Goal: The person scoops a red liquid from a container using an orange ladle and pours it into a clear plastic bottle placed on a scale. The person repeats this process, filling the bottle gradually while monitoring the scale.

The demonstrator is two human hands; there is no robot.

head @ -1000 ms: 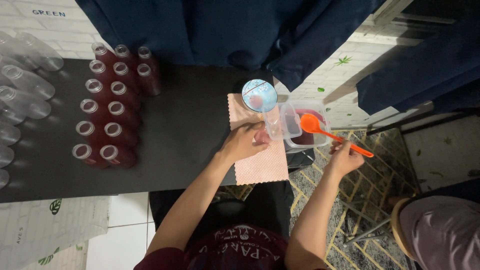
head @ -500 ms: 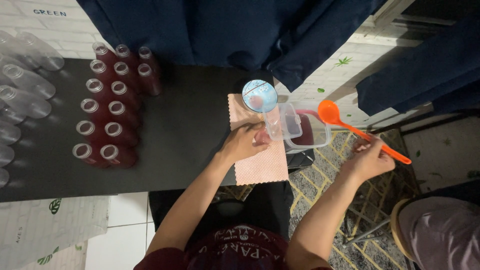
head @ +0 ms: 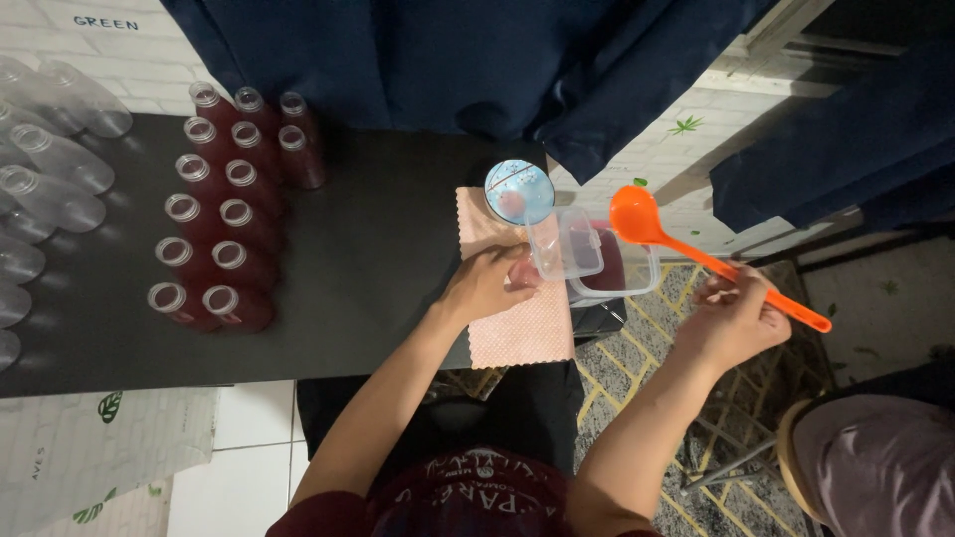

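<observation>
Holding bottle (head: 524,273) steady under funnel (head: 518,190): left hand (head: 487,283) wrapped tight | right hand (head: 734,320) grips orange ladle (head: 696,254), lifted over tub (head: 597,257), ready for pouring

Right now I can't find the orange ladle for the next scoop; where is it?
In the head view, the orange ladle is right of centre, held by the right hand, its bowl raised over the clear plastic container.

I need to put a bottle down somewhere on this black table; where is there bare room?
The widest bare patch of the black table lies between the filled bottles on the left and the pink cloth. It is crowded around the left hand, funnel and clear container, and by the empty bottles at far left.
</observation>
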